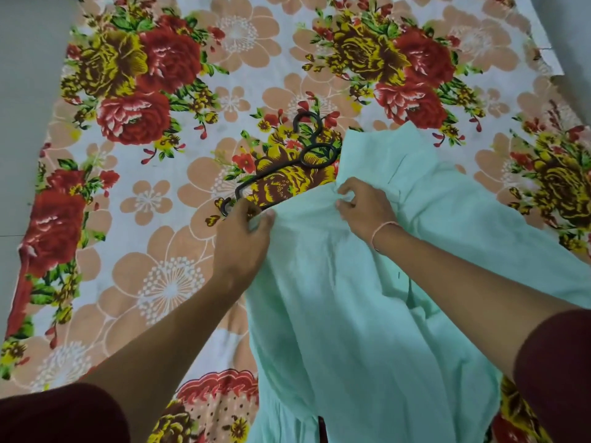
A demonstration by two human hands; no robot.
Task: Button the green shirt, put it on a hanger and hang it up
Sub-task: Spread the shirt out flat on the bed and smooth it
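The pale green shirt (367, 298) lies spread on the flowered bedsheet (153, 193), reaching from the bottom edge up to the middle of the view. A black hanger (300, 155) lies just beyond it, its hook pointing away and its right part hidden under the cloth. My left hand (246, 238) pinches the shirt's upper left edge, right by the hanger's left end. My right hand (364, 203) pinches a fold of the shirt's top edge a little to the right.
The sheet covers a bed that fills most of the view. Grey floor (22, 91) shows along the left side and at the top right corner. My dark red sleeves frame the bottom corners.
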